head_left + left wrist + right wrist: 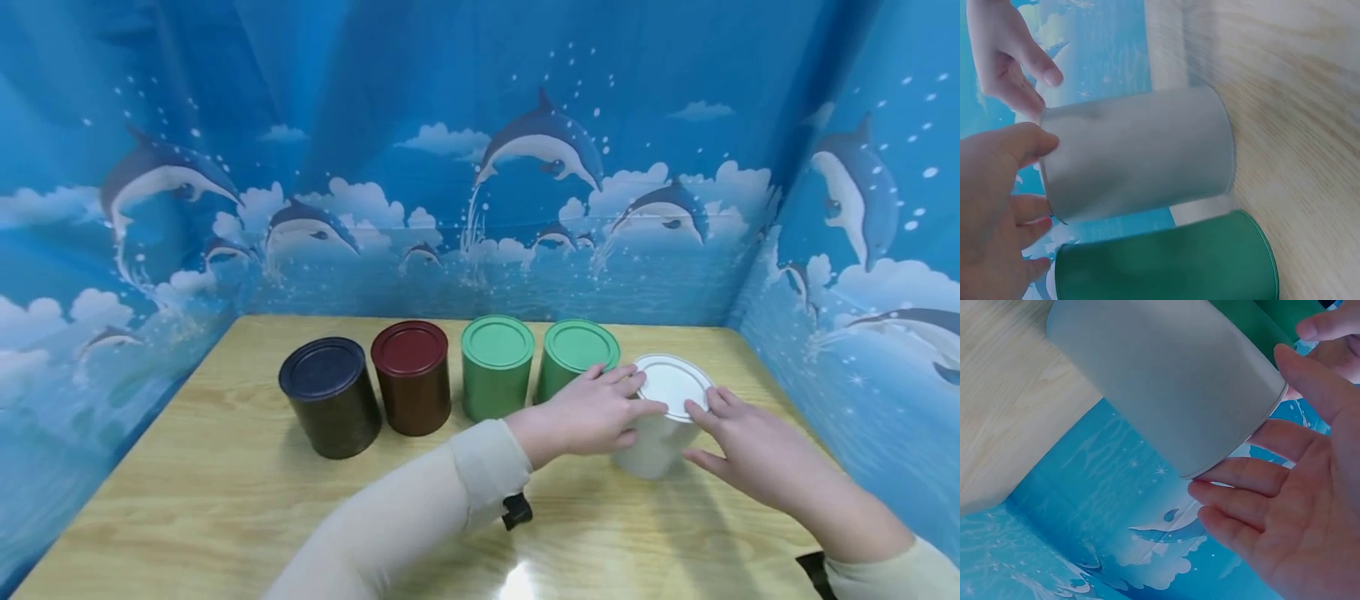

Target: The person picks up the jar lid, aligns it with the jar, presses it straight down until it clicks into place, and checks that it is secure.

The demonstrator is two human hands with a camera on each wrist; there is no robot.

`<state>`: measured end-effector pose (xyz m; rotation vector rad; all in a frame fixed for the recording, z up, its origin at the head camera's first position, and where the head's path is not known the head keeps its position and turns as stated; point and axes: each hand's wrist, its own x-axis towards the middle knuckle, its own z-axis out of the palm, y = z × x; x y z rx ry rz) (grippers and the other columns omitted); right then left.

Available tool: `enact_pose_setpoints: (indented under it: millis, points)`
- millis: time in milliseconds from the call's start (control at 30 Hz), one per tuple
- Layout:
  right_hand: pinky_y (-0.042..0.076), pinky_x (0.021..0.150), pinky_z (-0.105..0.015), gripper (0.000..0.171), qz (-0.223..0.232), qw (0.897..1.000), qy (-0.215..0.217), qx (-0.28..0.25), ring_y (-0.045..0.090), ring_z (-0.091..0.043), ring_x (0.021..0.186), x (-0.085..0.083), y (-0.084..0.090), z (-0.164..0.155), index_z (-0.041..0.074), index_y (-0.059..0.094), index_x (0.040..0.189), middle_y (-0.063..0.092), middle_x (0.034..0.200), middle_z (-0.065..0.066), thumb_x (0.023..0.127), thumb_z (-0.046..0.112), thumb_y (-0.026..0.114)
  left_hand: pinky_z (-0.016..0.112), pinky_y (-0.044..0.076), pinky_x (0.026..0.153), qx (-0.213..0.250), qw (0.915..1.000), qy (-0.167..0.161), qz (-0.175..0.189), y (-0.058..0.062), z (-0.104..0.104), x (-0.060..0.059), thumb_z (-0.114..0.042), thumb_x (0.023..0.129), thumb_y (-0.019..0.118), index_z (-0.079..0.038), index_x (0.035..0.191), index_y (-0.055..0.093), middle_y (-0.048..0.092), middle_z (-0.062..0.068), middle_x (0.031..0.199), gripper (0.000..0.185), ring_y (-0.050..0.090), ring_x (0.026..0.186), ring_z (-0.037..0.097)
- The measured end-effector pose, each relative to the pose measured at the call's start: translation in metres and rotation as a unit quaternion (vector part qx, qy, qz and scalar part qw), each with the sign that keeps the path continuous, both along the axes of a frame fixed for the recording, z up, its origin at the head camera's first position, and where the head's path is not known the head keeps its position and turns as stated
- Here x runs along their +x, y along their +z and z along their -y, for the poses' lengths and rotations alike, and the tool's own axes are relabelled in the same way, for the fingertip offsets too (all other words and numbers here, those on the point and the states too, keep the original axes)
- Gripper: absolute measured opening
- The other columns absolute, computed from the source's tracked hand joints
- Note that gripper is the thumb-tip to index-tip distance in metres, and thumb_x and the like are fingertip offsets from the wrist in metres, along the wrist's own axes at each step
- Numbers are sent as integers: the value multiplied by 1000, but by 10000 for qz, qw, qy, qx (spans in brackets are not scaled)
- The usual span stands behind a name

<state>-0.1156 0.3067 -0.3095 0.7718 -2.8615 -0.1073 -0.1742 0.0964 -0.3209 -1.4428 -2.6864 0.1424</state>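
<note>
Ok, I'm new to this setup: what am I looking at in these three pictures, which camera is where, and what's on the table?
There is no machine here: a person works with two bare hands. The wide picture comes from a camera on the person's head, looking down at a wooden table walled in by blue dolphin backdrop. The other two come from cameras on each wrist, so they show the same scene close up and tilted.

Five lidded tins stand in a row: a black tin, a dark red tin, two green tins and a white tin. The left hand grips the white tin near its top; the right hand touches its lid rim with fairly straight fingers. Nothing is lifted.
</note>
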Motion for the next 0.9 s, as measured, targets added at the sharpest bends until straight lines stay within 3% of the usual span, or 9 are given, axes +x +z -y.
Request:
enact_pose_setpoints:
  millis: [167, 267, 467, 633, 767, 900]
  points:
    - [50, 60, -43, 49, -138, 9999, 73, 36, 61, -32, 76, -4, 0, -1, -2, 68, 107, 59, 98, -21, 74, 33, 77, 40, 23, 110, 171, 9996, 143, 150, -3, -3, 0, -47, 95, 47, -40, 142, 36, 26, -1, 152, 49, 16, 140, 16]
    - [51, 64, -45, 49, -151, 9998, 91, 97, 61, -35, 81, -5, -1, -3, -2, 66, 111, 59, 101, -21, 75, 30, 76, 40, 23, 110, 446, 9988, 201, 45, -7, -2, -1, -46, 96, 44, -37, 140, 41, 31, -3, 149, 45, 20, 139, 16]
    - [48, 75, -57, 59, -41, 9999, -156, 33, 51, -52, 105, -1, -9, -1, -6, 60, 118, 51, 117, -38, 76, 32, 76, 39, 26, 109, 858, 9953, 287, -351, -15, -3, -2, -41, 97, 44, -31, 133, 52, 43, -7, 142, 38, 30, 135, 14]
    - [49, 73, -57, 58, -328, 9993, -132, -113, 52, -51, 104, 1, -11, 3, -6, 63, 112, 53, 114, -38, 72, 33, 79, 35, 31, 106, 1157, 9903, 403, -652, -17, -6, 2, -34, 96, 47, -31, 123, 60, 51, -8, 133, 30, 39, 129, 13]
    - [49, 70, -56, 58, -650, 9978, 48, -151, 55, -49, 100, 1, -9, 3, -5, 65, 107, 56, 109, -36, 67, 34, 81, 32, 37, 100, 1407, 9842, 337, -1022, -17, -8, 5, -31, 92, 52, -27, 105, 66, 58, -7, 117, 20, 49, 115, 11]
    - [49, 69, -56, 57, -721, 9972, 154, -158, 58, -48, 96, -3, -7, -1, -2, 67, 105, 59, 106, -34, 66, 37, 80, 29, 39, 95, 1416, 9831, 328, -1111, -16, -14, 4, -39, 91, 51, -26, 97, 63, 57, -7, 103, 18, 52, 102, 9]
